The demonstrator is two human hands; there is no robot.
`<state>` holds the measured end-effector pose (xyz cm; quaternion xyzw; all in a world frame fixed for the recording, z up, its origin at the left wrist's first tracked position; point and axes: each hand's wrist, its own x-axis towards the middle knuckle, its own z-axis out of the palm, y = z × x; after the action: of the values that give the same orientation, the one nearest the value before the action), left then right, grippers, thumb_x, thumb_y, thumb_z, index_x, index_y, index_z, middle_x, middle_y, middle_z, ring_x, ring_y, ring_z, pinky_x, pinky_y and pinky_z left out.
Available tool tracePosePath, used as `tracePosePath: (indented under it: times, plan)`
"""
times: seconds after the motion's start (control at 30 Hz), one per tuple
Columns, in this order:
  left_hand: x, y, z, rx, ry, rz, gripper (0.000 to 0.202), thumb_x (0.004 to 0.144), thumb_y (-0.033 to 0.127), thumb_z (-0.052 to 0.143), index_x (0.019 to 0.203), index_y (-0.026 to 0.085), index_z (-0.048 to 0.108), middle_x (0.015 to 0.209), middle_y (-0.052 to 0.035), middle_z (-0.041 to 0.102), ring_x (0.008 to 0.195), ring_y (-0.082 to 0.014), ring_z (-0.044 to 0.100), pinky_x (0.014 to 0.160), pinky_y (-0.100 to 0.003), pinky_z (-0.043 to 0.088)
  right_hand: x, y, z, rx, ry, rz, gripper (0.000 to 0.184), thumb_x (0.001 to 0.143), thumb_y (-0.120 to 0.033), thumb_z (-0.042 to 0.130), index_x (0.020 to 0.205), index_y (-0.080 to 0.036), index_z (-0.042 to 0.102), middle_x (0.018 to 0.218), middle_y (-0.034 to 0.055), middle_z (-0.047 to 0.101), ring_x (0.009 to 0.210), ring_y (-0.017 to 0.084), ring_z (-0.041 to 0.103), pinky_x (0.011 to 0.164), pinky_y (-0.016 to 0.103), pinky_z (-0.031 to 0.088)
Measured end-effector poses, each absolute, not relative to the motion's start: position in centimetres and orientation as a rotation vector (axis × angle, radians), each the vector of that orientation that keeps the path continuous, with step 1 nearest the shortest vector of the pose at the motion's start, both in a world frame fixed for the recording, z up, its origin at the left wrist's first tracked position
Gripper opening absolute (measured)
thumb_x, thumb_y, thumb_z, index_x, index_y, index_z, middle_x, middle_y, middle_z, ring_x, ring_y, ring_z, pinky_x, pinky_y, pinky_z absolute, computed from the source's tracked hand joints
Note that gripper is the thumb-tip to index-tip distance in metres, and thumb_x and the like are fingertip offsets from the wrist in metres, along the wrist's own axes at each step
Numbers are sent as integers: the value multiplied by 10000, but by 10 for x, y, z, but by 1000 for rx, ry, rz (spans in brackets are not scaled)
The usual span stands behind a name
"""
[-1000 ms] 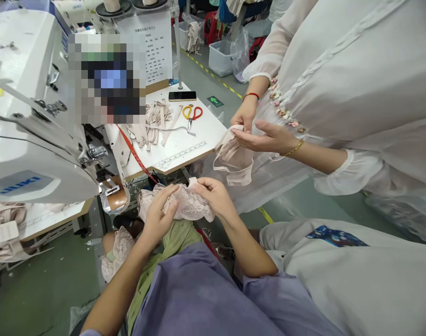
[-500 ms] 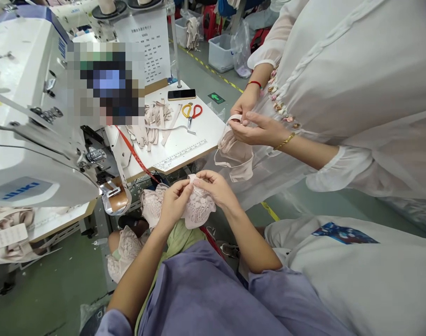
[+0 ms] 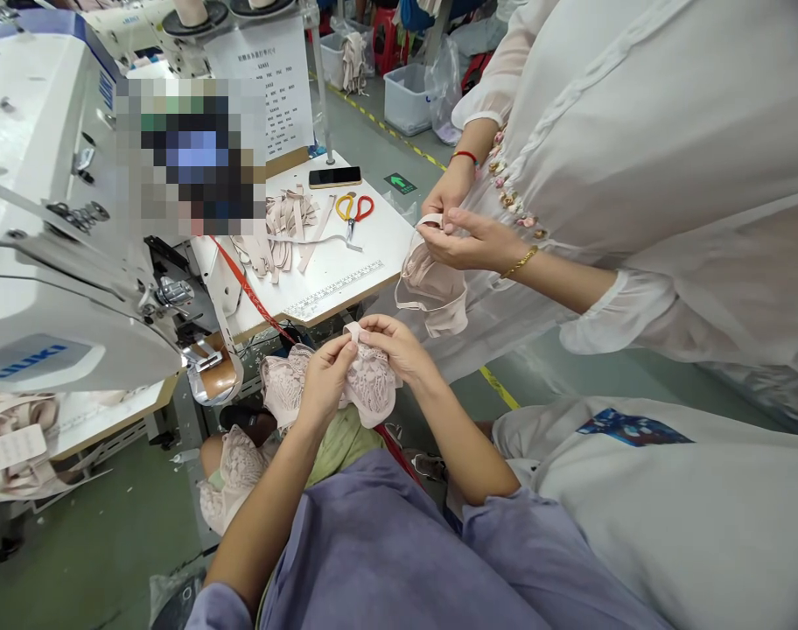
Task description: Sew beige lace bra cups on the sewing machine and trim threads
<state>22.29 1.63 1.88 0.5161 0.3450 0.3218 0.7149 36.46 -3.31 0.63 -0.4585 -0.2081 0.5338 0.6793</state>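
A pale pink lace bra [image 3: 371, 391] hangs above my lap, its cups facing up. My left hand [image 3: 328, 372] pinches its strap end from the left, thumb pressed on the fabric. From the other side, my right hand [image 3: 399, 348] pinches the same short strap piece, the two hands almost touching. More pale lace [image 3: 232, 477] lies over my knee, left of my left forearm. Across from me, a co-worker's hands [image 3: 461, 232] hold a beige bra [image 3: 442, 293] by its strap.
At left stands a white sewing machine [image 3: 77, 219]. Its table [image 3: 379, 236] bears yellow-and-red-handled scissors [image 3: 352, 214], a phone [image 3: 334, 178], a heap of beige straps [image 3: 287, 229] and a printed ruler strip [image 3: 333, 289]. A person in white stands close on the right.
The whole view has shifted slightly. Both my hands keep their pinch on the bra strap, with the strap end a little more upright between the fingertips.
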Motion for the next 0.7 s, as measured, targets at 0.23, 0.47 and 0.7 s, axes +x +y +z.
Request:
tracePosePath:
  times: [0.23, 0.47, 0.7]
  plan:
    - [221, 13, 27, 1291, 800, 717, 314, 866, 390, 707, 1111, 209, 786, 1124, -64, 771, 1010, -213, 668, 930, -324, 483, 363, -34, 9, -1046, -496, 1202, 244, 692, -330, 817, 880, -206, 723, 823, -18, 664, 715, 103, 576, 674, 237, 452]
    - [221, 13, 27, 1223, 796, 696, 312, 855, 398, 725, 1105, 223, 790, 1108, -55, 772, 1012, -211, 664, 928, -317, 479, 362, -35, 10, -1056, -533, 1192, 234, 722, -336, 802, 904, -214, 721, 846, -20, 662, 749, 110, 586, 706, 240, 461]
    - [224, 15, 20, 1051, 762, 681, 341, 776, 412, 798, 1058, 221, 804, 1020, -56, 789, 976, -214, 685, 942, -337, 486, 361, -36, 10, -1057, -521, 1181, 221, 718, -332, 802, 882, -212, 717, 831, -27, 660, 727, 101, 576, 687, 230, 453]
